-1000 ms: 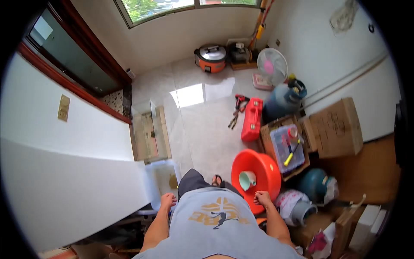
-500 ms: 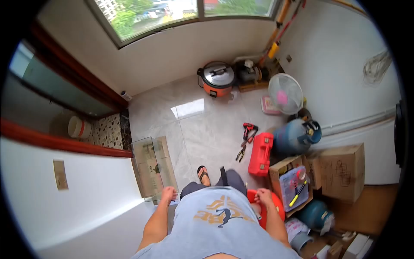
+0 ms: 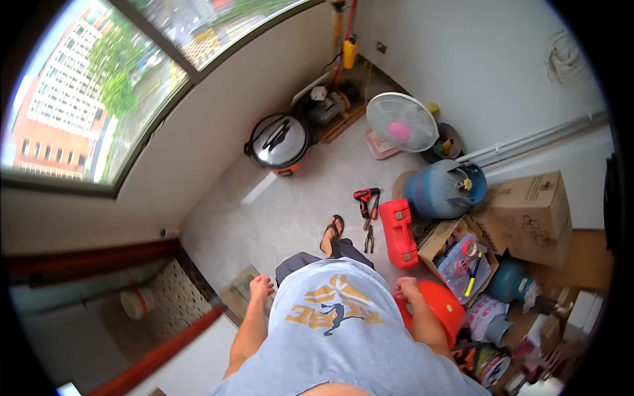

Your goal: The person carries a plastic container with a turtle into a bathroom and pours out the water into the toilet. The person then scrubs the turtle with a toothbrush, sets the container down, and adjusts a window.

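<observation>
View's swung toward the window (image 3: 119,92), upper left, with my left hand (image 3: 261,286) loosely curled, seemingly empty, near the cardboard (image 3: 238,291), lower left, and my right hand (image 3: 407,288) likewise by the red basin (image 3: 444,305), lower right.

At least two gas cylinders (image 3: 439,190) and at least two cardboard boxes (image 3: 533,214) show. There is one cordless drill (image 3: 364,197), one pair of pliers (image 3: 369,240), one red toolbox (image 3: 398,234), one large rice cooker (image 3: 279,142), one fan (image 3: 401,123), one red tub (image 3: 444,309), one cable coil (image 3: 566,59), one wall socket (image 3: 381,47), one bucket (image 3: 137,303) and one visible sandal (image 3: 338,226).
</observation>
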### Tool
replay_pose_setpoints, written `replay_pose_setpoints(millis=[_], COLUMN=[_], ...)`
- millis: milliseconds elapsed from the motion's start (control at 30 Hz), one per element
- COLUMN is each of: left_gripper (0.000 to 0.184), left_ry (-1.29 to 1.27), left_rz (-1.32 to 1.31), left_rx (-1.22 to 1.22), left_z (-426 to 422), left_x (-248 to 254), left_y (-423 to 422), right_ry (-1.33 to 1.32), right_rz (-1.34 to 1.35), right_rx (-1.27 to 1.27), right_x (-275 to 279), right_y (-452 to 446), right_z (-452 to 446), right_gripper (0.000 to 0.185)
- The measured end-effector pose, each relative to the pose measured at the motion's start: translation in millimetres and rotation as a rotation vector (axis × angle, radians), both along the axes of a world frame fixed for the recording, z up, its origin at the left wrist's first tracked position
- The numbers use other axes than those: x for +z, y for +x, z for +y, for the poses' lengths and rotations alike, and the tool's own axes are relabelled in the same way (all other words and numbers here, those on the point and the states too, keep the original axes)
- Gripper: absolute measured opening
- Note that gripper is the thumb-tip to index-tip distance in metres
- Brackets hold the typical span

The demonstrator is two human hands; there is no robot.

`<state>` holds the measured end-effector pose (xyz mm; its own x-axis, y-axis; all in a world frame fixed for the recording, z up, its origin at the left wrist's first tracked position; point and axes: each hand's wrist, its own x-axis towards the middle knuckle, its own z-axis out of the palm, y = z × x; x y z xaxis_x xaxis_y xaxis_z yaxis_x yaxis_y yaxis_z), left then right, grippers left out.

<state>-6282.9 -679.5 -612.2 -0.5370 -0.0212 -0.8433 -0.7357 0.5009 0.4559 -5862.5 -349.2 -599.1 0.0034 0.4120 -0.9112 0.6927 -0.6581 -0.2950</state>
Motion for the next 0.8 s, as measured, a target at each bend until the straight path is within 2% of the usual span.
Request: replay_pose_setpoints(millis=[33, 67, 100, 133, 200, 233, 267, 333, 367, 500, 567, 600, 667, 800], left_gripper=[0.025, 0.03, 0.032, 0.034, 0.036, 0.037, 0.037, 0.037, 0.035, 0.033, 0.033, 0.032, 0.033, 0.037], left_ry=[-0.092, -0.151, -0.23, -0.289, -0.297, -0.279, -0.28, -0.042, 0.049, 0.095, 0.099, 0.101, 0.269, 0.251], left_rz=[0.068, 0.125, 0.201, 0.291, 0.371, 0.159, 0.153, -0.03, -0.109, -0.103, -0.104, -0.101, -0.096, -0.043], left_rx=[-0.057, -0.18, -0.278, -0.364, -0.475, -0.41, -0.436, -0.288, -0.303, -0.509, -0.525, -0.535, -0.628, -0.669], left_z=[23.1, 31.1, 50.2, 82.8, 101.8, 139.6, 157.5, 197.7, 216.6, 308.3, 354.3, 382.8, 417.6, 489.0], left_x=[5.1, -1.3, 10.7, 24.3, -7.1, 20.5, 20.2, 15.3, 11.0, -2.9, 1.2, -0.9, -8.2, 13.9], left_y=[-11.8, -27.8, -38.6, -53.2, -92.2, -108.3, -123.4, -160.5, -179.3, -251.6, -285.1, -303.2, -340.9, -393.7], right_ry=[0.017, 0.157, 0.06, 0.107, 0.137, 0.19, 0.242, 0.252, 0.258, 0.241, 0.103, 0.125, 0.019, 0.085], right_rz=[0.054, 0.045, 0.053, 0.131, 0.116, 0.16, 0.204, 0.182, 0.17, 0.082, 0.015, 0.023, -0.078, -0.002], right_rx=[0.028, 0.434, 0.052, -0.052, -0.051, -0.06, -0.072, -0.123, -0.148, -0.314, -0.361, -0.368, -0.417, -0.533], right_x=[-15.5, -25.9, -14.6, 20.3, 42.4, 49.7, 55.4, 59.5, 60.4, 40.8, 24.9, 29.1, 49.5, 65.2], right_y=[-7.5, -9.5, -32.2, -63.7, -102.2, -117.6, -129.8, -151.0, -157.7, -177.3, -175.3, -193.3, -221.3, -271.1], right_z=[15.8, 35.6, 50.1, 69.2, 108.0, 124.3, 135.8, 159.6, 165.4, 168.7, 161.0, 166.4, 160.3, 167.1], right_gripper=[0.022, 0.017, 0.02, 0.023, 0.026, 0.027, 0.027, 0.027, 0.027, 0.025, 0.023, 0.023, 0.025, 0.027])
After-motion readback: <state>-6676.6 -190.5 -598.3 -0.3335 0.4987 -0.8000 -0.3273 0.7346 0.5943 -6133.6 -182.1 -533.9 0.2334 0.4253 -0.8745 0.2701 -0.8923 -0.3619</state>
